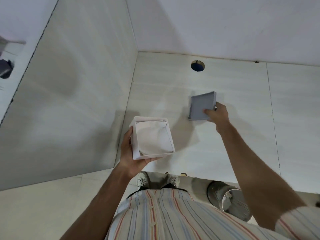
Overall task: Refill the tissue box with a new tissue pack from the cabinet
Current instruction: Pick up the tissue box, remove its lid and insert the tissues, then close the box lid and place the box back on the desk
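My left hand [131, 153] grips a white square tissue box [136, 149] from its left side and underneath, held above the pale countertop [242, 135]. The box is open on top and a white tissue pack [153, 140] fills its inside. To the right, my right hand [216, 113] pinches the near right corner of a flat grey square lid [201, 105], which is on or just above the countertop, its shallow rim facing up. The lid looks slightly blurred.
A round hole [197, 66] with a dark blue inside is cut in the countertop near the back wall. A pale wall panel [69, 101] stands at the left. Below the counter edge a metal waste bin [230, 203] stands on the floor beside my shoes [142, 179].
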